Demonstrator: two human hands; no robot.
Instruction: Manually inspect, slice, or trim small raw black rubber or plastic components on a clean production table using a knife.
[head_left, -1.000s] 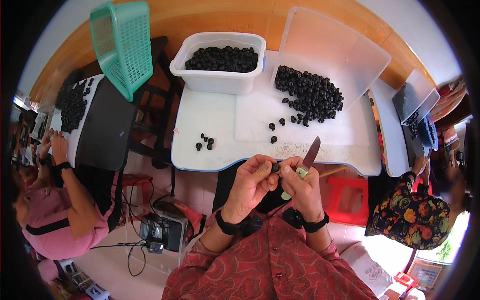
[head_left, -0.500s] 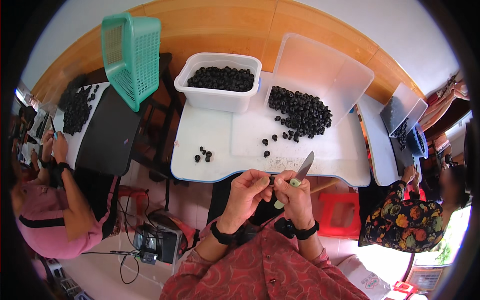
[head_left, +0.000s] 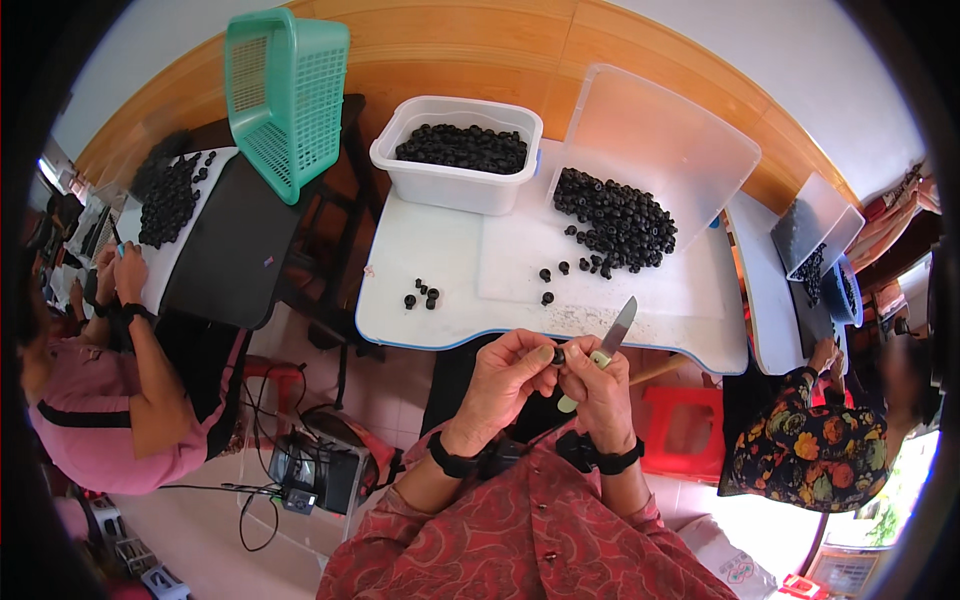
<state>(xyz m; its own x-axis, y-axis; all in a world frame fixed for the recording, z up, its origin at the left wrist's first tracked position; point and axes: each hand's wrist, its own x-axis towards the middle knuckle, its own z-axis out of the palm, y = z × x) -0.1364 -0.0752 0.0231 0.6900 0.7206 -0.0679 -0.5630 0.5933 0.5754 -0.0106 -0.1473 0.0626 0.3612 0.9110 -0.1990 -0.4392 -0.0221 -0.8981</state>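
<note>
My left hand (head_left: 505, 378) and my right hand (head_left: 600, 385) meet just in front of the white table (head_left: 440, 250). Together their fingertips pinch one small black round fruit (head_left: 558, 355). My right hand also grips a knife (head_left: 610, 342) with a pale green handle, blade pointing up and away over the table's front edge. A heap of the same black fruits (head_left: 615, 215) lies on a clear tray lid (head_left: 660, 150) at the far right. A few loose ones (head_left: 422, 296) sit at the left of the table.
A white tub (head_left: 455, 185) of black fruits stands at the back of the table. A green plastic basket (head_left: 285, 95) leans at the back left. A person in pink (head_left: 110, 400) works at a dark table on the left; another person in a flowered top (head_left: 810, 450) sits on the right. A red stool (head_left: 680, 425) is under the table.
The view has shifted a little. My hands have stayed together at the table's front edge, turning the fruit, with the knife blade still pointing up.
</note>
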